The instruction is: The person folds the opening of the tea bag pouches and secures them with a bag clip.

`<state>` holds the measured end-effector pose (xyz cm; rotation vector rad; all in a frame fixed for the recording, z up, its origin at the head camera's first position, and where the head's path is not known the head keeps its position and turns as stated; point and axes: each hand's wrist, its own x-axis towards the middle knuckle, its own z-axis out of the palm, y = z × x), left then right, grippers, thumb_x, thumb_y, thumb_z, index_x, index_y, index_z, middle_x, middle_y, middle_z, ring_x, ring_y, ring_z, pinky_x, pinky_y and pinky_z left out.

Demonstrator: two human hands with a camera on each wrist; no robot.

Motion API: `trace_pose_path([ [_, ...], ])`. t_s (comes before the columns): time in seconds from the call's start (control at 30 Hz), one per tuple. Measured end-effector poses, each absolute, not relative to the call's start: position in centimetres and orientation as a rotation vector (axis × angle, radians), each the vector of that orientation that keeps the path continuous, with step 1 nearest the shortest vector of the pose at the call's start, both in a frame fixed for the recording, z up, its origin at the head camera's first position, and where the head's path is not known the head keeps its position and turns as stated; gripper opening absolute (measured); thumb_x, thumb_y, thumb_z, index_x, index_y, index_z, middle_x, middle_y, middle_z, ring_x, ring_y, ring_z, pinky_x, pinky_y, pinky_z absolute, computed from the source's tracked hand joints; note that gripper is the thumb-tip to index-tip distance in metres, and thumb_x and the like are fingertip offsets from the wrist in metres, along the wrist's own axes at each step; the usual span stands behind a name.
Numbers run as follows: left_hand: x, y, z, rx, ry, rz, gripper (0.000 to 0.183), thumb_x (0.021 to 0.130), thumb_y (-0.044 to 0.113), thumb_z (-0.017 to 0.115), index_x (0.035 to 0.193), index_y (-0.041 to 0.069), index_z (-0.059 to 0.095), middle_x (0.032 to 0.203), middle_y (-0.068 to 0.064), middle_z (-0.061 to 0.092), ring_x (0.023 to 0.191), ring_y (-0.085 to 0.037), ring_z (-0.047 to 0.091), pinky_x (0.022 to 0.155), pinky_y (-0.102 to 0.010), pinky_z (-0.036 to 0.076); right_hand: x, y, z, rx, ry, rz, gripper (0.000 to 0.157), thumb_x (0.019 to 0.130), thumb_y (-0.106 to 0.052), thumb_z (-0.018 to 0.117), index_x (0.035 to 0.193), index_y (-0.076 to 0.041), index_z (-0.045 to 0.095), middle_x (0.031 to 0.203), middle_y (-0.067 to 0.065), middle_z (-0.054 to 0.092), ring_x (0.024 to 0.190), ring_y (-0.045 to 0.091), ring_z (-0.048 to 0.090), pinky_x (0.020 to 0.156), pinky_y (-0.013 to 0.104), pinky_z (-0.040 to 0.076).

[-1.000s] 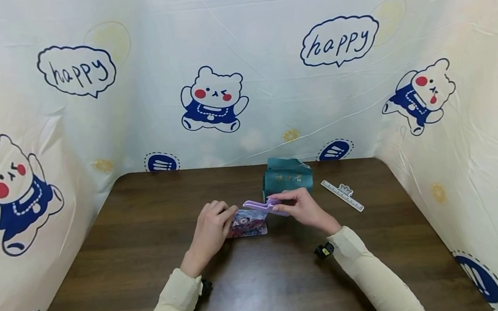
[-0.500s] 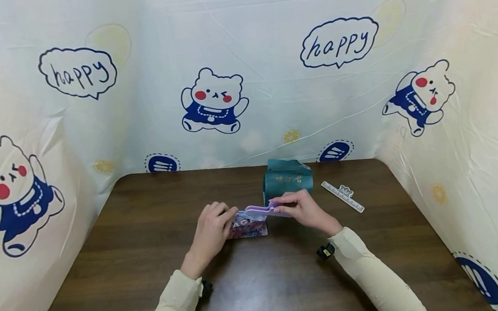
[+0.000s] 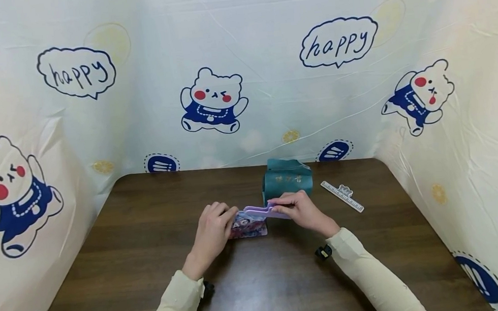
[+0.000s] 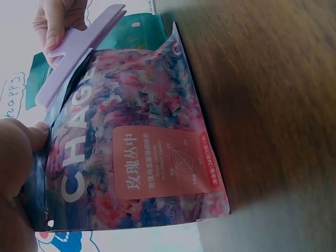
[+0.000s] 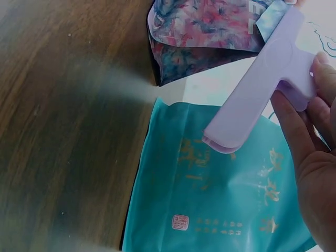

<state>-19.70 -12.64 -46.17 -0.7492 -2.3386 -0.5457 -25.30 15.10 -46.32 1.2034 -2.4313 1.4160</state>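
Lilac plastic shapes the long-barred clip (image 5: 257, 84), its handles pinched between the thumb and fingers of the right hand (image 3: 302, 211), a grip that seems meant to steer its bars along the top edge of the floral pouch (image 4: 142, 94). The left hand (image 3: 211, 228) pinches that edge's other end, probably to steady it. Standing on the wooden table (image 3: 261, 292) before a teal pouch (image 5: 210, 199), the floral pouch shows smeared pinks and blues, pale capitals and a coral label (image 4: 160, 163).

The pouch (image 4: 123, 131) reads "CHAGE" and "玫瑰丛中"; the backdrop (image 3: 264, 75) shows "happy" 2 times.
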Motion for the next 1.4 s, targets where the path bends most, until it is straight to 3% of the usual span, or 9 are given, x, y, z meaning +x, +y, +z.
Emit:
trace_pose_path([
  [0.3,-19.8,-12.6,-46.3,-0.748,-2.294,-0.556,0.012,0.088,0.010,0.063,0.095,0.006,0.072,0.078,-0.002,0.058,0.070,-0.018,0.050,0.063,-0.031,0.036,-24.9,13.9,-46.5,1.218,-2.384,1.350,0.023,0.085,-0.010,0.066,0.108,-0.010,0.071,0.093,0.002,0.070,0.074,0.010,0.061,0.057,0.022,0.049],
  [0.5,-19.9,-12.4,-46.3,-0.748,-2.301,-0.560,0.012,0.089,0.009,0.062,0.097,0.005,0.071,0.079,-0.001,0.058,0.071,-0.017,0.050,0.064,-0.030,0.035,-24.9,13.4,-46.7,1.188,-2.382,1.360,0.024,0.087,-0.017,0.064,0.110,-0.017,0.070,0.094,-0.006,0.069,0.070,0.005,0.057,0.055,0.021,0.047],
  [1.0,-19.6,-13.5,-46.1,-0.673,-2.338,-0.661,0.013,0.088,0.015,0.065,0.097,0.009,0.072,0.079,0.001,0.057,0.075,-0.015,0.047,0.069,-0.031,0.036,-25.0,13.0,-47.1,1.182,-2.322,1.383,0.025,0.087,-0.017,0.064,0.111,-0.021,0.069,0.096,-0.007,0.069,0.069,0.006,0.058,0.053,0.022,0.046],
  [1.23,-19.4,-13.3,-46.2,-0.662,-2.331,-0.674,0.012,0.089,0.011,0.063,0.098,0.008,0.071,0.078,0.002,0.053,0.075,-0.015,0.045,0.069,-0.030,0.030,-23.4,11.4,-44.2,1.175,-2.296,1.406,0.023,0.085,-0.002,0.064,0.107,-0.006,0.070,0.094,0.010,0.070,0.073,0.013,0.060,0.058,0.024,0.049],
  [1.4,-19.6,-13.2,-45.9,-0.690,-2.356,-0.630,0.016,0.088,0.009,0.063,0.103,0.007,0.069,0.080,0.001,0.055,0.076,-0.016,0.047,0.069,-0.031,0.030,-23.4,11.1,-44.2,1.131,-2.297,1.418,0.023,0.084,-0.003,0.065,0.106,-0.006,0.070,0.095,0.010,0.070,0.077,0.012,0.061,0.062,0.025,0.051],
])
